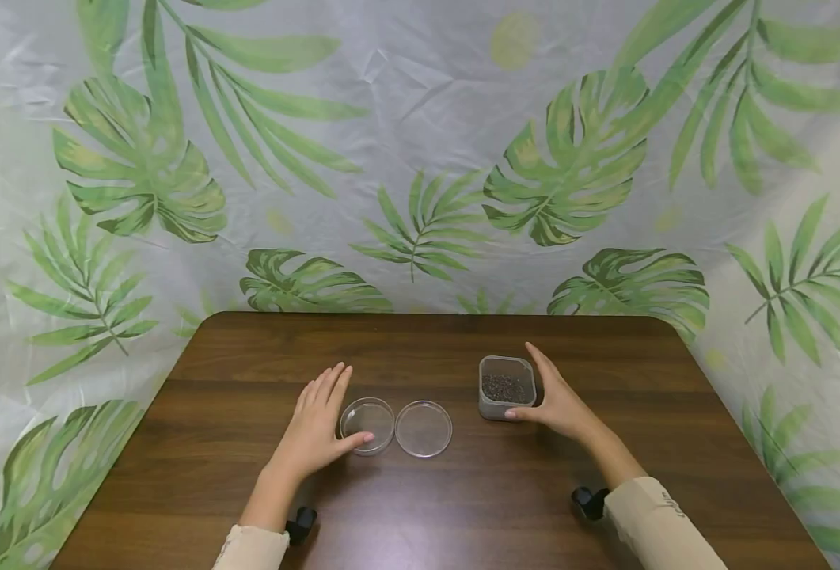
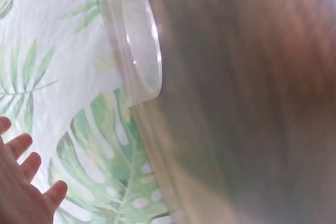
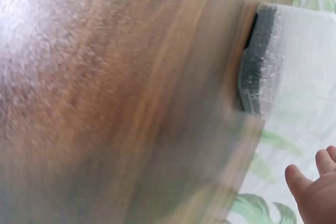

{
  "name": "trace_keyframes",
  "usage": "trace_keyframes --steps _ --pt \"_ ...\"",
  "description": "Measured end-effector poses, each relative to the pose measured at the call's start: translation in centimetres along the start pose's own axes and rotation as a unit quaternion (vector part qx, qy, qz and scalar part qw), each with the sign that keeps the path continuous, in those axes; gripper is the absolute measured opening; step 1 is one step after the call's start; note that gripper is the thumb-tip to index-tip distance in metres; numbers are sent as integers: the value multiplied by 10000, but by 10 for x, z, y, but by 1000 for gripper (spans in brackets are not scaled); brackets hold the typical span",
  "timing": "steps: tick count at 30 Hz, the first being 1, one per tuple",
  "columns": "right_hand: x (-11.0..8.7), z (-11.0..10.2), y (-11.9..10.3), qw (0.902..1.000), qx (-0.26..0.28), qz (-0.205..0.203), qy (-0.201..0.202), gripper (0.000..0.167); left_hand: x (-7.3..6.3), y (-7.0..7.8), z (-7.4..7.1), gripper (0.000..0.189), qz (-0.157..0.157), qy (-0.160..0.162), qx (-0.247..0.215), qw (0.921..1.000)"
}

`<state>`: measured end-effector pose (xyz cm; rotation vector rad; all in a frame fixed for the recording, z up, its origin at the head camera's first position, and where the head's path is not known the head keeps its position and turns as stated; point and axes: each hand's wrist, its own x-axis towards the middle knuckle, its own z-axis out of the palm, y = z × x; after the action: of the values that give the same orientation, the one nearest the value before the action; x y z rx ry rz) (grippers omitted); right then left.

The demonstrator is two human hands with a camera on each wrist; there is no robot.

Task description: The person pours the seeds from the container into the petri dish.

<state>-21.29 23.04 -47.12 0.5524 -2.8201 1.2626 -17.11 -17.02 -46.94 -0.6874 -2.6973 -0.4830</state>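
Both hands lie open: left hand (image 1: 317,427) thumb touches the clear dish (image 1: 367,424), right hand (image 1: 556,404) cups the seed container (image 1: 507,386).

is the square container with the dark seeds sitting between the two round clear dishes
No, the square container stands to the right of both round dishes, next to the right hand.
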Motion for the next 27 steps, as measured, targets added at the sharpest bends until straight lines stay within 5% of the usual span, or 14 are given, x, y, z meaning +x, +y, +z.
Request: trace_keyframes --steps 14,27 --pt "-4 13 13 9984 489 197 209 110 -16 4 20 105 -755 59 -801 9939" --pt "-5 22 23 9918 1222 310 190 105 -23 0 32 106 -1307 59 -1957 9719"
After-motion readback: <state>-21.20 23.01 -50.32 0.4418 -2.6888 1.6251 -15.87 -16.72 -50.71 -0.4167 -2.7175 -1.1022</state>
